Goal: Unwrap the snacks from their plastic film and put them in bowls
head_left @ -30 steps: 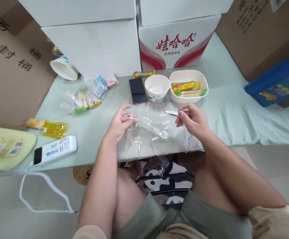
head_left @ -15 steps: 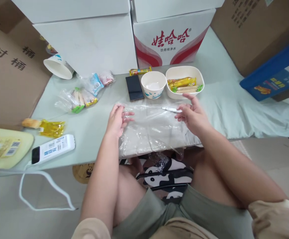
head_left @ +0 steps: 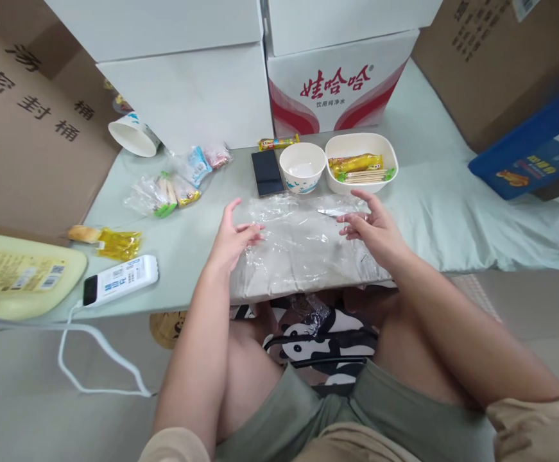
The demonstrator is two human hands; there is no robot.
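Observation:
Crumpled clear plastic film [head_left: 298, 247] lies at the table's front edge, between my two hands. My left hand [head_left: 233, 240] is open at the film's left side, its thumb and fingers apart and nothing in its grasp. Over the film's right side is my right hand [head_left: 373, 228], also open, with the index finger stretched out. A slim silvery blade-like piece [head_left: 330, 212] shows beside its fingertips; its other end is hidden, so I cannot tell what tool it is. Behind the hands stand a white paper bowl [head_left: 302, 168] and a white tray [head_left: 386, 151] with yellow-wrapped snacks and green-tipped sticks.
A dark phone [head_left: 267, 173] lies left of the bowl. Farther left are several wrapped snacks [head_left: 163, 196], a tipped paper cup [head_left: 135, 135] and a white corded device [head_left: 120, 280]. White cartons [head_left: 341, 96] stand along the back; a blue package [head_left: 529, 151] is at right.
My left hand has let go of the film's upper left edge and opened. The film, stretched between the hands before, now lies looser and more crumpled. The view has shifted slightly.

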